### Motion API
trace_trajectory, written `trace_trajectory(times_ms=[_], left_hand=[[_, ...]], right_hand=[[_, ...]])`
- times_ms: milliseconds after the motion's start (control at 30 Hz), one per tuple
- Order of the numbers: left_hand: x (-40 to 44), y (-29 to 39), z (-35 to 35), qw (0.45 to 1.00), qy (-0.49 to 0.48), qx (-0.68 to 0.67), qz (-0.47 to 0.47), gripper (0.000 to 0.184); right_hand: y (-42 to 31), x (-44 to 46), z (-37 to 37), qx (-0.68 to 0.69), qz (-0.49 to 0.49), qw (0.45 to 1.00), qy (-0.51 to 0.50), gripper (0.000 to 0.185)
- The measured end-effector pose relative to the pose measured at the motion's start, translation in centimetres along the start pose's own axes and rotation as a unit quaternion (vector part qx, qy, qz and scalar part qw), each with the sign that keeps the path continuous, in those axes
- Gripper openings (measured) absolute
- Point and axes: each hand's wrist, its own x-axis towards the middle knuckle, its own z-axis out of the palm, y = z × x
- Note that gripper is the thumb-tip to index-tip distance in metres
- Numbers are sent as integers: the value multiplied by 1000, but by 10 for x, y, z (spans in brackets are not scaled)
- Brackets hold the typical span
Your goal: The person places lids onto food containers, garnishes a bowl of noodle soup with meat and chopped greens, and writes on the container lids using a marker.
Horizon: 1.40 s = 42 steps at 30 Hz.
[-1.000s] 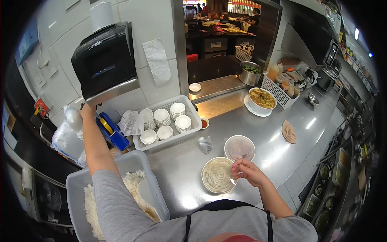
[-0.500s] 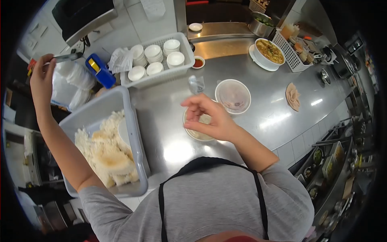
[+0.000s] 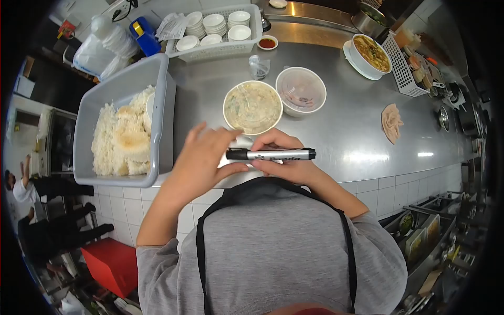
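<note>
A silver marker with black ends (image 3: 283, 154) lies level in front of my body, pinched in my right hand (image 3: 286, 152). My left hand (image 3: 207, 157) is beside the marker's black cap, its fingers spread and slightly blurred. Just beyond my hands sits a round bowl with a clear lid (image 3: 253, 107) over pale food. A second lidded bowl (image 3: 301, 90) stands against its right side. Behind them is a small knotted plastic bag (image 3: 259, 67).
At the left stands a grey tub of rice (image 3: 162, 121). A white basket (image 3: 210, 54) holds stacked small bowls. Farther off are a sauce dish (image 3: 268, 43), a soup bowl (image 3: 370, 56) and a crumpled cloth (image 3: 391, 123). Two people are at the far left.
My left hand has come from the far left to the middle. The marker is now in my right hand, which has moved nearer my body. The view has tilted down.
</note>
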Motion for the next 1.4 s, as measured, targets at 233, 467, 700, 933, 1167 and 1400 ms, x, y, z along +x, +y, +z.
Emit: trace_trajectory(times_ms=[233,467,700,933,1167,1400], left_hand=[[-18,21,36,962,-194,-189,-39,33],[-29,-59,66,968,45,-188,-159,29],[-8,-41,129,987,114,-108,32,40],[-6,-21,126,937,18,-348,31,46],[-11,-60,119,991,124,-47,13,24],[-13,-70,135,989,145,-36,16,23]], right_hand=[[-13,-37,-12,16,-2,999,-30,10],[-62,-30,-99,214,-299,918,148,17],[20,55,-31,263,-123,911,294,27],[68,65,-41,169,-25,927,335,11],[74,48,-43,-172,-30,950,260,16],[72,49,-37,-253,-44,936,239,21]])
